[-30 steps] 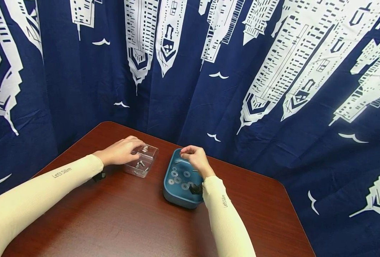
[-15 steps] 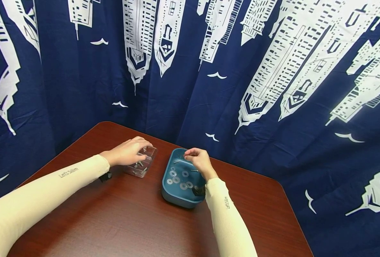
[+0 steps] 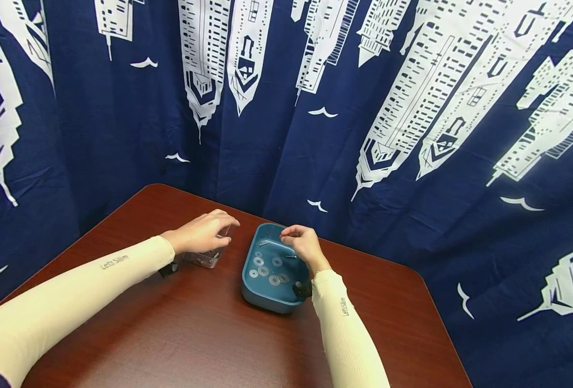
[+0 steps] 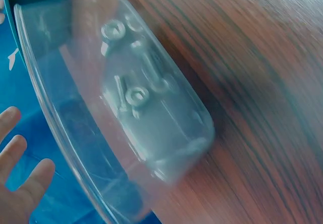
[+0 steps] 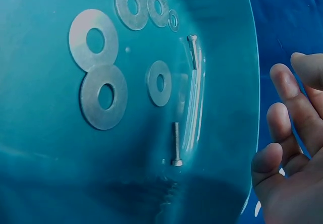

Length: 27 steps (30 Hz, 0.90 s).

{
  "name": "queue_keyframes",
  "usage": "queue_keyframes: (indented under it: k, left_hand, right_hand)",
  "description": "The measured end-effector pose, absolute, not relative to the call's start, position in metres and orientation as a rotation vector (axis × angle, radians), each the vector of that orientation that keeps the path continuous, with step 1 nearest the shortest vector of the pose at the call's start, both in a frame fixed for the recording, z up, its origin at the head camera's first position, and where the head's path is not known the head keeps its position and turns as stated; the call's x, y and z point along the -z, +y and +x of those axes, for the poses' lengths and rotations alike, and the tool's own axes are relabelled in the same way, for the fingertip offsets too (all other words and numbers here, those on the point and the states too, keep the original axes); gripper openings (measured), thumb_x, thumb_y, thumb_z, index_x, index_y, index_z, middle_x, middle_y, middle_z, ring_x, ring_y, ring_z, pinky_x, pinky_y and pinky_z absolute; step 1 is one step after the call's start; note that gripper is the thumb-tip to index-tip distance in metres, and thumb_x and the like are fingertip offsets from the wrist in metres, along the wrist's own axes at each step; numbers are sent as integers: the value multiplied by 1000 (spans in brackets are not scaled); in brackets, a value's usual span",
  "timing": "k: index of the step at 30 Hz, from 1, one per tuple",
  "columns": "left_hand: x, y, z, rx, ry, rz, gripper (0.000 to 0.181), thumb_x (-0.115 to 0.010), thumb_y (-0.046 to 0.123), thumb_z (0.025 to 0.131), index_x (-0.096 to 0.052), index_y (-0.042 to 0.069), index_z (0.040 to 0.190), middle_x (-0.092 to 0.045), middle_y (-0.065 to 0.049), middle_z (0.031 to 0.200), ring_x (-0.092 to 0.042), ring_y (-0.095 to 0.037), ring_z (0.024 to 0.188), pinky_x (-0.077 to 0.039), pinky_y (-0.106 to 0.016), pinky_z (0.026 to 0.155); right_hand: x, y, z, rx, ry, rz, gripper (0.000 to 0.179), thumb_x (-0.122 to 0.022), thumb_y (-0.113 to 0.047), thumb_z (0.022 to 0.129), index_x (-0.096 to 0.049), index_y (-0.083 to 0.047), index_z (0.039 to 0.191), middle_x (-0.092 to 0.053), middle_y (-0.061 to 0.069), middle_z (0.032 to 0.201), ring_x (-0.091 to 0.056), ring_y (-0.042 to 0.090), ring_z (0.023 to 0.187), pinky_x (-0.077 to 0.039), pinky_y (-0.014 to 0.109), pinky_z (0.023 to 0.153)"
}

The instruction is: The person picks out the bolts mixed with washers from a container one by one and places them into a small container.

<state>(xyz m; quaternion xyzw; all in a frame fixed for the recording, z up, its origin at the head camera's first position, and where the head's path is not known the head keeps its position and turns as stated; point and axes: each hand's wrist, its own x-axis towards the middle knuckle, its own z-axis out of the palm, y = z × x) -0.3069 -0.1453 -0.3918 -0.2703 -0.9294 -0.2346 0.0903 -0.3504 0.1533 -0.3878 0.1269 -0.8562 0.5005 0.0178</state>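
My left hand [image 3: 206, 231] hovers above a clear plastic box [image 3: 204, 260], thumb and fingers apart, hiding much of it. In the left wrist view several bolts [image 4: 149, 65] and ring-shaped pieces [image 4: 137, 97] lie in the box; the spread fingers of that hand show at the lower left. Over the far right part of a blue tray [image 3: 267, 303] is my right hand [image 3: 302, 245], its fingers loosely bent. No object shows at its fingertips in the right wrist view. Several flat washers [image 5: 103, 98] and two bolts, one a short bolt [image 5: 176, 146], lie in the tray.
Both containers stand on a reddish-brown wooden table [image 3: 180, 323], the tray to the right of the box. A dark blue curtain [image 3: 247, 156] with white building prints hangs right behind the table.
My left hand has moved right across the clear box and now covers more of it. The right hand has shifted slightly right over the tray; the containers stay put.
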Motion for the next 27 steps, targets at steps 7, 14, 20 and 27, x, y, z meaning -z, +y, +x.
queue_keyframes:
  k: [7, 14, 20, 27]
  left_hand:
    - [393, -131, -308, 694, -2775, -819, 46, -65, 25, 94, -60, 13, 137, -59, -3, 139, -48, -22, 132, -45, -45, 107]
    - [395, -115, -308, 710, -2789, -850, 47, -66, 25, 93, -60, 14, 138, -59, -3, 139, -46, -23, 136, -42, -47, 111]
    - [397, -102, -311, 718, -2783, -897, 48, -66, 26, 94, -59, 12, 139, -60, -2, 138, -47, -23, 135, -42, -46, 111]
    - [398, -94, -311, 689, -2806, -917, 47, -67, 29, 94, -60, 14, 138, -59, -3, 140, -48, -23, 132, -43, -45, 111]
  right_hand:
    - [393, 154, -351, -1509, -2697, 352, 8, -72, -5, 86, -75, -4, 94, -75, 8, 90, -65, 19, 83, -52, 32, 81]
    - [393, 153, -350, -1529, -2681, 345, 8, -73, -4, 86, -75, -5, 93, -74, 10, 89, -65, 19, 82, -52, 34, 81]
    - [393, 151, -351, -1547, -2666, 355, 8, -73, -2, 85, -75, -3, 93, -74, 10, 88, -66, 23, 82, -54, 38, 81]
    - [393, 149, -351, -1549, -2666, 359, 8, -72, -3, 86, -74, -3, 94, -74, 10, 88, -64, 19, 80, -54, 50, 90]
